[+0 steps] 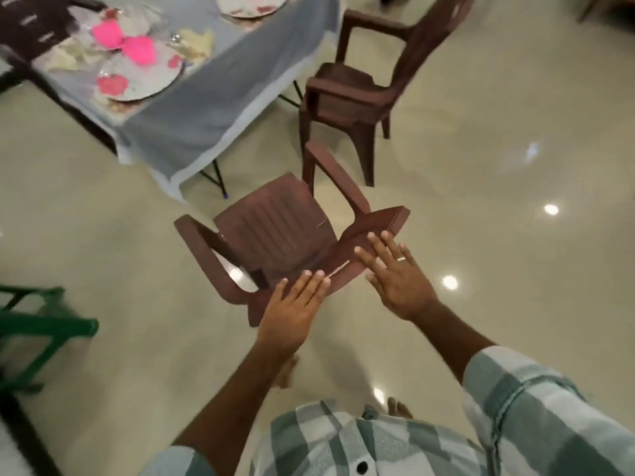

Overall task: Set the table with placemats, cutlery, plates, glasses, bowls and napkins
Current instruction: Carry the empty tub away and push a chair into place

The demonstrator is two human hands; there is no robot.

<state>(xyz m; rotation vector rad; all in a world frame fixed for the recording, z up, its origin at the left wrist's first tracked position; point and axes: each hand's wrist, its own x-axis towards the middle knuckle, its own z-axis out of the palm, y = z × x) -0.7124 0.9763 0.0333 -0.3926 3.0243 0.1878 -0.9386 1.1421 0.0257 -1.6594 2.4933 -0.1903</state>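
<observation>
Both hands are out flat over the top rail of the near brown chair: the left hand with straight fingers lying on the rail's left end, the right hand, a ring on one finger, spread just above or lightly on its right part; I cannot tell whether it touches. Neither hand has closed on anything. To my eye the step is moving this chair toward the bench at the far left, and it would go best if the fingers wrapped under the rail on both sides before lifting or sliding, keeping the legs level on that glossy, slippery-looking tiled floor. The chair is moulded plastic, ribbed on the seat, with curved arms; it should be light but apt to skate. A second brown chair stands just beyond, nearer the bench corner. The bench wears a soft grey cloth with a pale hem, and on it lie round silvery placemats, pink napkins and a plate, blurred.
</observation>
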